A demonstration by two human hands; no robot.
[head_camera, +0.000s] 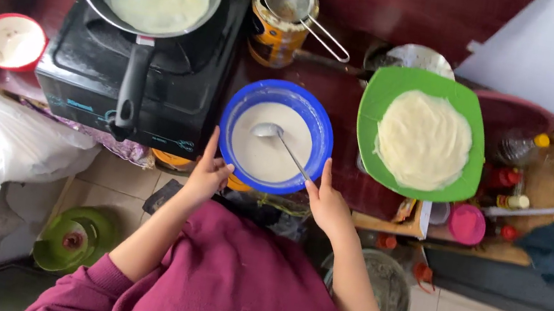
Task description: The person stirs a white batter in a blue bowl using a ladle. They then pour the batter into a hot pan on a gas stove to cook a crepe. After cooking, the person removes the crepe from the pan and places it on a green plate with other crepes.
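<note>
A round blue plastic bowl of pale batter is being gripped at its near rim by the left hand and right hand, beside the black stove.

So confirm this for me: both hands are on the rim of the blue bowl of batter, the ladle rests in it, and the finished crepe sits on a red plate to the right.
Not quite. The head view shows the crepe on a green plate, not a red one. The rest holds: the left hand and right hand are at the blue bowl rim, and the ladle rests in the batter.
</note>
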